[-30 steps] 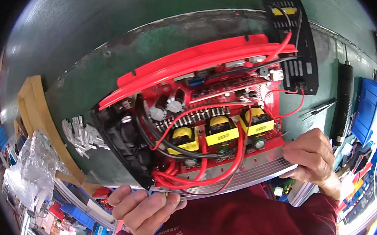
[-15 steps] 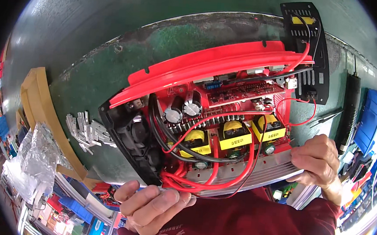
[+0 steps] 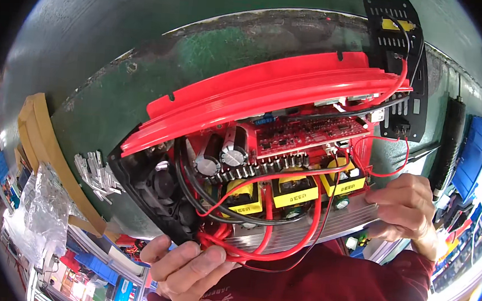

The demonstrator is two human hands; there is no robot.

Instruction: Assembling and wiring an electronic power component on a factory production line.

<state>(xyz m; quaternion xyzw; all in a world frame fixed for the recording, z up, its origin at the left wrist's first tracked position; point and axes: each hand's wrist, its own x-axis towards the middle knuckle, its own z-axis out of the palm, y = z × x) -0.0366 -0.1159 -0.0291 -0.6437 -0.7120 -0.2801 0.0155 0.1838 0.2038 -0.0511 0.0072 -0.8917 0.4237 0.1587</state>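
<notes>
An opened power inverter [image 3: 243,111], in a red metal housing, sits tilted between my hands on the green worktop. Its circuit board carries three yellow-wrapped transformers [image 3: 295,197], large capacitors [image 3: 234,147] and an upright red board [image 3: 309,134]. Thick red cables [image 3: 272,257] loop over its near edge. My left hand [image 3: 188,270] has its fingers curled at the near left corner, by the black fan end plate [image 3: 157,192]. With thumb and fingers, my right hand [image 3: 403,209] grips the near right edge of the silver finned side [image 3: 348,220]. A black slotted end plate [image 3: 400,66] hangs off the right end by wires.
Silver metal strips [image 3: 97,175] lie in a pile at left, beside a brown cardboard box [image 3: 38,136] and clear plastic bags [image 3: 41,215]. On the right are black tweezers [image 3: 422,153], a black cylindrical tool [image 3: 449,140] and a blue bin [image 3: 474,147].
The inverter's left end has shifted left, and its far red wall shows more of its outer face. Its loose end plate appears slightly farther right. Both hands keep their grip.
</notes>
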